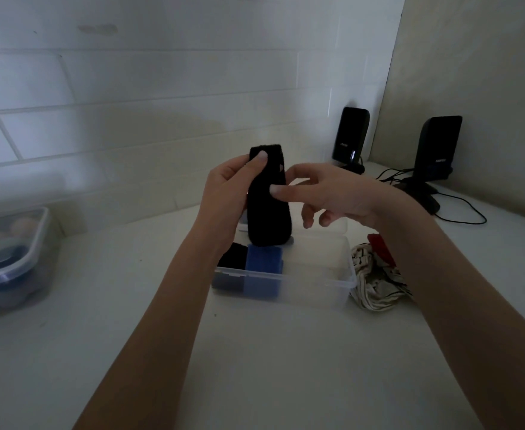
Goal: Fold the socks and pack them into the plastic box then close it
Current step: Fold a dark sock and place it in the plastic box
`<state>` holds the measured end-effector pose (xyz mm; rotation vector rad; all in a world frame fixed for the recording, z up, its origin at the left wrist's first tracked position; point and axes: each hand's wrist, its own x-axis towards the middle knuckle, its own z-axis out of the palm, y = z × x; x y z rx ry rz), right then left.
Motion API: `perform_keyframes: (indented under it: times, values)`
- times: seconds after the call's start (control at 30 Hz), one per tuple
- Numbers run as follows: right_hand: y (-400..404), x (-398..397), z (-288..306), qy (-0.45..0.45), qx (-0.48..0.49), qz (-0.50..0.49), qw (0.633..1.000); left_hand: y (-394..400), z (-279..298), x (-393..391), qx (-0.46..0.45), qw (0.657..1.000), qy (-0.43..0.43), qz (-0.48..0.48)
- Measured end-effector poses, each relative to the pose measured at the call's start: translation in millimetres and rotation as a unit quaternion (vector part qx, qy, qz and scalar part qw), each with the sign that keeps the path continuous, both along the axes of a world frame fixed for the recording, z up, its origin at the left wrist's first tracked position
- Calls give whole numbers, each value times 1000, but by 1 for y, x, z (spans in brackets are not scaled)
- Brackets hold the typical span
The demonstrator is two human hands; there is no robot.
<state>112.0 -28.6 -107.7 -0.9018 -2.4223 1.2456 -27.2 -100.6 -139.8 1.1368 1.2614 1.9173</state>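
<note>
White counter (pixel 270 352) spreads around the plastic box (pixel 317 282); left hand (pixel 224 193) grips a black sock (pixel 269 212), right hand (pixel 332 193) loose-fingered.

left speaker (pixel 350 136): small pale logo, possibly "EDIFIER", blurred | right speaker (pixel 438 148): same logo, equally unclear

My two bare arms reach out in front of me, up off the table. My left hand (pixel 224 187) is raised with the wrist bent a little. Its fingers curl round the black sock (pixel 269 197) from the left, and my thumb presses flat on the front near the top. That grip holds it upright. My right hand (pixel 332 197) comes in from the right with its fingers loose and spread. One fingertip touches the side of the sock. The lower fingers hang curled and hold nothing.
</note>
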Motion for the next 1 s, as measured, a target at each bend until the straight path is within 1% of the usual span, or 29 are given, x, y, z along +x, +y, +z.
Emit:
perform_keyframes:
  times: [0.13, 0.17, 0.27, 0.37, 0.43, 0.57, 0.7, 0.8, 0.87, 1.0]
  values:
    - [-4, -5, -2, -2, 16, 8, 1000, 1, 1, -1, -15, 997, -50, -64]
    - [-3, -5, -3, 7, 16, 6, 1000, 0, 1, -1, -5, 997, -43, -67]
    - [-1, -5, -5, 19, 18, 1, 1000, -1, 0, 1, 23, 999, 14, -32]
    - [-1, -5, -5, 14, 12, 7, 1000, -1, -1, 1, 26, 998, 64, 0]
    - [-4, -5, -4, 7, 3, 24, 1000, -1, -1, 0, 29, 997, 75, 0]
    - [-5, -9, -9, -19, 23, 50, 998, 0, -4, 1, 22, 999, 40, -27]
    - [-3, -12, -16, 2, 32, 37, 999, 1, -4, 3, 35, 998, -11, -49]
    - [-3, -13, -17, 25, 14, 46, 999, 1, -3, 2, 45, 997, -63, -31]
    - [-3, -15, -19, 32, 15, 38, 999, 1, -3, 0, 49, 996, -71, -16]
    - [-5, -21, -24, 16, 34, 24, 999, 3, -4, -1, 52, 994, -100, -3]
